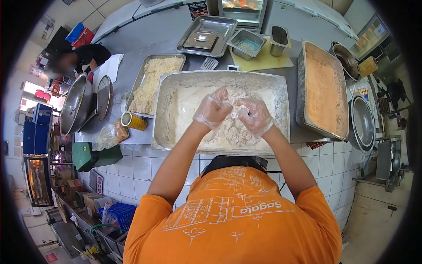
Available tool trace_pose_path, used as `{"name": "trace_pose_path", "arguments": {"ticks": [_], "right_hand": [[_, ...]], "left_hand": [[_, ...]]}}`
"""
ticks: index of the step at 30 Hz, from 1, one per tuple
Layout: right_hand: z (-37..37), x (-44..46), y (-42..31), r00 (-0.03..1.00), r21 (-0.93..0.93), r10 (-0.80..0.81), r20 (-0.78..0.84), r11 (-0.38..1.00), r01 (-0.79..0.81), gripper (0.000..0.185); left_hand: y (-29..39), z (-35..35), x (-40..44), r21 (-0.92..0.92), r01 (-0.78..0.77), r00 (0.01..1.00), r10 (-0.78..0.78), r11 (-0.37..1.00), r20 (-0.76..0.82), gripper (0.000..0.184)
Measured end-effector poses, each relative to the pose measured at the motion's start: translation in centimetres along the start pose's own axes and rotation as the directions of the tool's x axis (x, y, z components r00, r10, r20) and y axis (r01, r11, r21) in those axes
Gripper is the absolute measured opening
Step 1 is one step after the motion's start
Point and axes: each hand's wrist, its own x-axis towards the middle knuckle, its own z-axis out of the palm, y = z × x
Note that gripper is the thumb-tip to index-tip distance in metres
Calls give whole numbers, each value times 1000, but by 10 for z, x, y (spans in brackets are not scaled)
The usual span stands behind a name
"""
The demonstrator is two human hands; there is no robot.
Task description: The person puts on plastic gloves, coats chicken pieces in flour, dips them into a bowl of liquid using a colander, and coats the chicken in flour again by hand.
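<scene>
A large metal tray (165, 94) of white flour stands in front of me, with floury clumps (237, 137) near its middle and right. Over it are both my hands, in clear plastic gloves dusted with flour. My left hand (214, 108) is closed, fingers curled in at the tray's middle. Close to its right, my right hand (255, 115) is also closed, its fingers pinched together. A small floury piece (236, 107) shows between the fingertips; what each hand grips is too small to make out.
Left of the flour tray stand a crumb tray (159, 72), a yellow can (134, 121) and metal bowls (75, 104). An orange-powder tray (326, 90) is at right. Behind are steel containers (247, 44) on a yellow board (263, 61). Another person (90, 56) is at far left.
</scene>
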Motion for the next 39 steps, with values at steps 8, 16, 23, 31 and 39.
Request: {"name": "trace_pose_path", "arguments": {"ticks": [8, 16, 23, 31, 39], "right_hand": [[12, -9, 5, 893, 339, 442, 80, 831, -441, 18], [18, -3, -3, 866, 295, 468, 179, 814, -501, 14], [50, -2, 19, 887, 91, 347, 303, 916, -390, 5], [96, -36, 55, 783, 393, 606, 139, 692, -605, 9], [103, -3, 4, 621, 742, 771, 141, 333, -582, 6]], "left_hand": [[-3, -9, -6, -117, 113, 993, -114, 987, -5, 24], [-19, 5, -18, -229, 102, 993, -87, 968, 76, 41], [-66, 7, -26, 278, -203, 979, 196, 939, 53, 32], [-34, -1, -44, 340, 115, 990, -136, 933, 39, 37], [-35, -2, -43, 107, 203, 968, -182, 973, -175, 34]]}}
